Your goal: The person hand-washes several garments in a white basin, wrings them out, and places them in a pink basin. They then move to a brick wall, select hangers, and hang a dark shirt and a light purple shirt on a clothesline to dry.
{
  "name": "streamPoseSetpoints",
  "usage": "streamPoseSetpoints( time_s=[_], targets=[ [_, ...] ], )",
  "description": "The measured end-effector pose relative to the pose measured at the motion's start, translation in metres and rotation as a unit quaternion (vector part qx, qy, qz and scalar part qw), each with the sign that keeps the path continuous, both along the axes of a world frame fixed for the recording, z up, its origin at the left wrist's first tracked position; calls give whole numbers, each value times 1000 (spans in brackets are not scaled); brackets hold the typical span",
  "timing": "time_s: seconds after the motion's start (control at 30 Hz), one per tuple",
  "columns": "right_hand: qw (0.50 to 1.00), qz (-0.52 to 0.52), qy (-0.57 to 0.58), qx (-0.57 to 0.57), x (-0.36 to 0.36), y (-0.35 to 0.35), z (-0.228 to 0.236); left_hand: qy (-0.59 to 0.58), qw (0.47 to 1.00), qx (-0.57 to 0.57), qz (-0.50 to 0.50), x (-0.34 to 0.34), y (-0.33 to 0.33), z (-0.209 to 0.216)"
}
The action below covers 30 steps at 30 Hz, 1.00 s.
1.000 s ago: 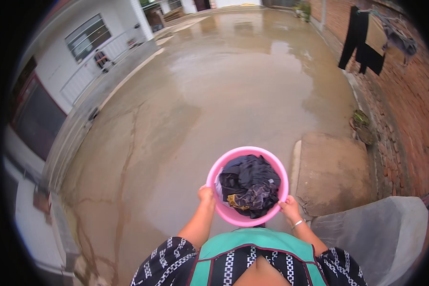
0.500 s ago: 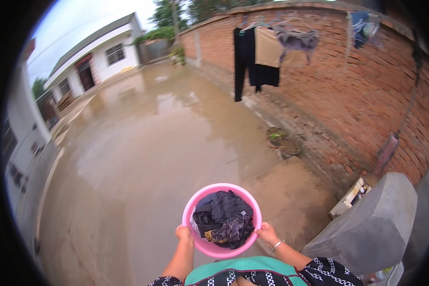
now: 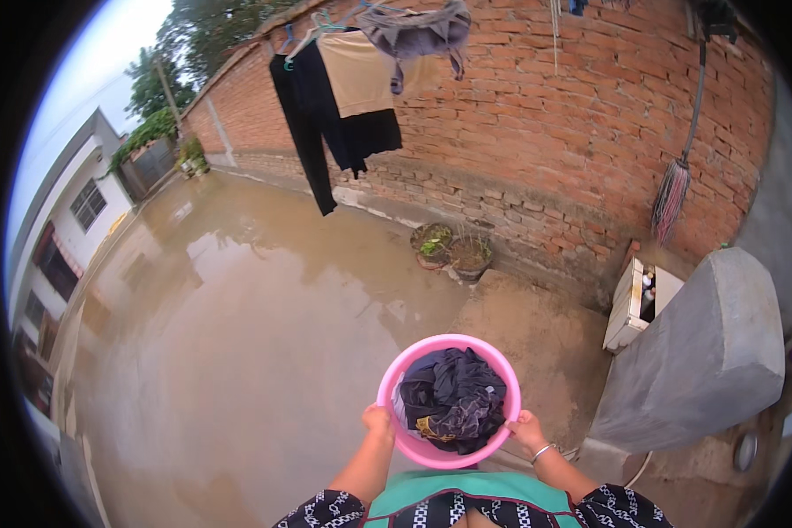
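Note:
A round pink basin (image 3: 402, 363) is held out in front of my body, one hand at each side. Dark, crumpled clothes (image 3: 458, 392) fill it, with a yellow print on one piece and a paler cloth at the left edge. My left hand (image 3: 379, 422) grips the basin's left rim. On the opposite side, my right hand (image 3: 526, 431) has its fingers closed over the rim, with a bracelet (image 3: 541, 452) on that wrist.
Laundry (image 3: 352, 79) hangs on hangers before a brick wall (image 3: 537, 132). Potted plants (image 3: 433, 242) stand at its foot. A mop (image 3: 675, 189) hangs beyond a white box (image 3: 634, 304) and a grey concrete block (image 3: 700, 343). Water covers much of the yard (image 3: 238, 352).
My view has swung right, so the hanging laundry and wall sit farther left and closer. The basin stays in both hands, and more of the mop and concrete block shows.

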State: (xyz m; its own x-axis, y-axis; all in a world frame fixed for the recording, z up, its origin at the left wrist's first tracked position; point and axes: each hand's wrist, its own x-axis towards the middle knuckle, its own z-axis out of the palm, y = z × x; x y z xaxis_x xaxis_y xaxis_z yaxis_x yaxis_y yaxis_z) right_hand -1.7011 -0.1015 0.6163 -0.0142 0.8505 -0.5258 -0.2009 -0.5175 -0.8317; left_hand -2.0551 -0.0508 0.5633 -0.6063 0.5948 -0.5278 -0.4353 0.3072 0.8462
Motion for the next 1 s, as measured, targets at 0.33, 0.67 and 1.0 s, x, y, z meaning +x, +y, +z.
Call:
streamPoseSetpoints(
  time_s=[0.33, 0.67, 1.0],
  targets=[
    [981, -190, -23, -29, 20, 73, -142, 49, 956, 16, -289, 56, 166, -114],
    [931, -345, -24, -119, -9, 104, -265, 94, 941, -173, -274, 109, 272, -225],
    [910, -342, -54, -226, -2, 145, -308, 65, 915, -137, -374, 126, 307, -277]
  ],
)
